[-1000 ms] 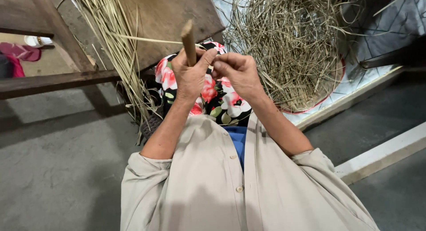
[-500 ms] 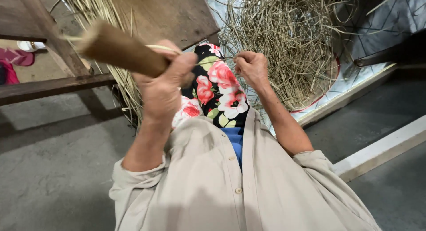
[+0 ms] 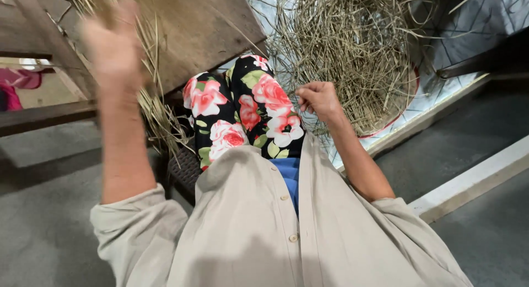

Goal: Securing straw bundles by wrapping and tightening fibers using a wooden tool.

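My left hand [image 3: 113, 44] is raised high at the left, in front of a slanted wooden board [image 3: 204, 33]. It is motion-blurred, so its grip cannot be read, and the wooden stick it held is not visible. My right hand [image 3: 319, 99] is curled into a fist over my knee, at the edge of a big pile of dry grass [image 3: 352, 50]. Any thin strand pinched in that fist is too fine to make out. My legs in black trousers with a red rose print [image 3: 248, 110] stretch forward between the hands.
A bundle of long dry grass stalks [image 3: 157, 116] hangs beside the board at the left. The grass pile lies on a round tray with a red rim [image 3: 405, 108] over a patterned mat. A wooden bench rail [image 3: 38, 116] and a pale kerb [image 3: 474, 176] border the grey floor.
My left hand has swung up and to the left, away from my right hand. The wooden stick it held has gone out of sight. My right hand has stayed over my knee.
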